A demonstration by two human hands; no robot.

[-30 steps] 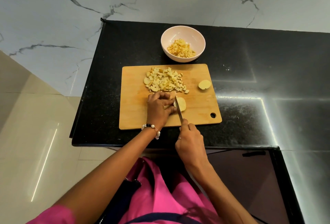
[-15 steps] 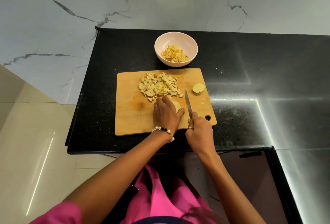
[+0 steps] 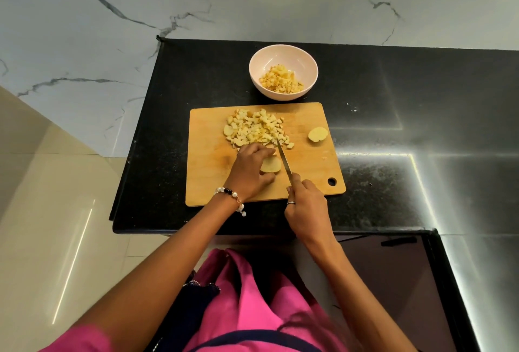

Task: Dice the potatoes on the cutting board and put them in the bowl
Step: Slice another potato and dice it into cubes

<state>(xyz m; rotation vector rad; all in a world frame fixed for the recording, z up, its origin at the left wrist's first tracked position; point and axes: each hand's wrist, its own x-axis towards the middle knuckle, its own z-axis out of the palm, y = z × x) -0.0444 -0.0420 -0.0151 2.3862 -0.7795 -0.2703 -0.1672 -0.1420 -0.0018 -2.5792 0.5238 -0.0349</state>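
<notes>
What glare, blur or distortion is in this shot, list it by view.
Head view: bright strip-light glare streaks the black countertop right of the cutting board; softer reflections streak the floor tiles. Wide-angle distortion bends the counter edges. The left hand, right hand, knife and diced potatoes look sharp; the pink clothing at the bottom is soft.

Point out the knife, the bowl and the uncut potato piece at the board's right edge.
knife (image 3: 284, 158), head view, middle of the blade.
bowl (image 3: 308, 61), head view, bare inner wall.
potato piece (image 3: 318, 134), head view, centre of its cut face.
</notes>
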